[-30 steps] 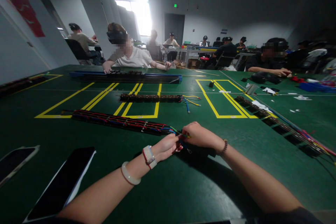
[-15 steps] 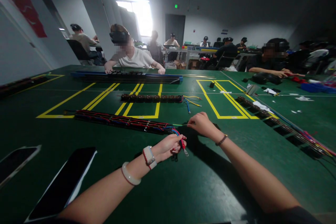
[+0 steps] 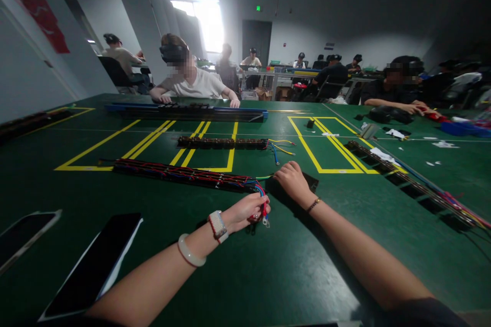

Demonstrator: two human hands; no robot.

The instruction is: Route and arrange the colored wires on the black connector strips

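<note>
A long black strip assembly [image 3: 184, 174] with red and blue wires along it lies on the green table in front of me. My left hand [image 3: 247, 210] is closed around the red and blue wires [image 3: 262, 195] at its right end, and their metal ring terminals [image 3: 266, 223] hang out below the fingers. To the right, my right hand [image 3: 293, 180] is closed on the green-yellow wire [image 3: 263, 178], which runs out straight from the same end. A small dark flat piece [image 3: 312, 182] shows partly behind this hand.
A shorter black strip [image 3: 222, 143] with loose wires lies beyond. Another strip [image 3: 414, 186] runs along the right. Two phone-like dark slabs [image 3: 92, 265] lie at left. Across the table, a person's hands rest by a long blue-edged rail [image 3: 184, 113]. White scraps [image 3: 383, 156] lie at right.
The strip's wired end and the green-yellow wire have shifted slightly right and up. My right hand has turned a little more palm-down, and more of the dark flat piece shows beside it.
</note>
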